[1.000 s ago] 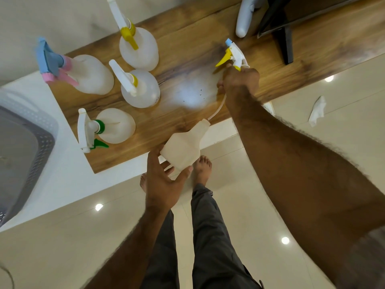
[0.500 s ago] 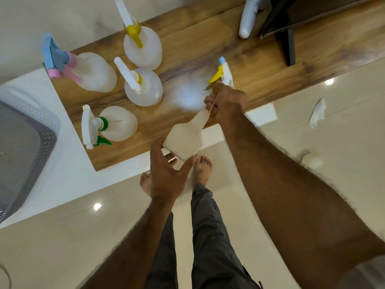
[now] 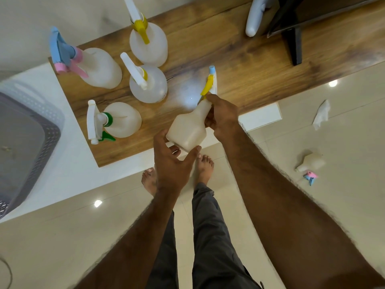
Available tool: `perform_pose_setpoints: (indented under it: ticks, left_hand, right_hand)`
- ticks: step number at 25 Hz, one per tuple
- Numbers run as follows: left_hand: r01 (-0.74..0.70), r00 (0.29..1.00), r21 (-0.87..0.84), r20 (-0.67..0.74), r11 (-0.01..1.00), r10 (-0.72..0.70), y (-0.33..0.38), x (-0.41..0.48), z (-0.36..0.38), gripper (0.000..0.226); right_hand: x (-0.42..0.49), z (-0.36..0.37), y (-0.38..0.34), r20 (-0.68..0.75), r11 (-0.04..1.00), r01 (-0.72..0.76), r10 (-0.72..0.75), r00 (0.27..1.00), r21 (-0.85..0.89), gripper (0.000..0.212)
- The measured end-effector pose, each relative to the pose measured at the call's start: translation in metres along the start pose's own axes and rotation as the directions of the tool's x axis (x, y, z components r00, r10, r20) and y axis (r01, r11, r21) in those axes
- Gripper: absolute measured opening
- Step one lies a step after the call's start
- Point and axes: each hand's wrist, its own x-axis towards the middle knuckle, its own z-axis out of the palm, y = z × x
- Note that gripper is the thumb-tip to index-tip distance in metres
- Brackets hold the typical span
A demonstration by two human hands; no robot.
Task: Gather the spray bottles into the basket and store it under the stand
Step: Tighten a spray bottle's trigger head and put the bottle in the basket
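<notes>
My left hand (image 3: 173, 165) grips the base of the translucent white plastic bottle (image 3: 187, 130); my right hand (image 3: 224, 116) clamps its neck below the yellow-triggered spray head (image 3: 210, 82).

Left hand (image 3: 170, 167) holds the spray bottle (image 3: 187, 130) by its base, right hand (image 3: 223, 117) grips its neck, over the wooden stand (image 3: 250, 69).

Both forearms reach forward, left grip (image 3: 173, 165) cupped with fingers curled, right grip (image 3: 224, 117) clenched.
</notes>
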Motion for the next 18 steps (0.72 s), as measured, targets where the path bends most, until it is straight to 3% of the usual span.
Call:
perform_pose_setpoints:
  ticks: [6, 13, 15, 18]
  left_hand:
    - [0.038, 0.999, -0.026, 0.004, 0.999, -0.038, 0.007, -0.003, 0.005, 0.085]
    - [0.196, 0.980, -0.160, 0.059, 0.968, -0.189, 0.022, -0.002, 0.008, 0.065]
    - [0.328, 0.944, -0.281, 0.125, 0.902, -0.305, 0.027, 0.001, 0.008, 0.058]
    - [0.550, 0.835, -0.494, 0.316, 0.673, -0.451, 0.034, 0.003, 0.004, 0.034]
  right_hand:
    - [-0.005, -0.003, 0.001, 0.068, 0.999, 0.000, -0.004, 0.998, 0.052, 0.032]
    - [-0.007, -0.008, -0.005, 0.129, 0.997, 0.029, -0.037, 0.991, 0.069, 0.017]
    - [-0.007, -0.009, -0.007, 0.140, 0.997, 0.035, -0.044, 0.989, 0.062, 0.015]
    - [-0.007, -0.011, -0.008, 0.165, 0.997, 0.031, -0.042, 0.985, 0.072, 0.013]
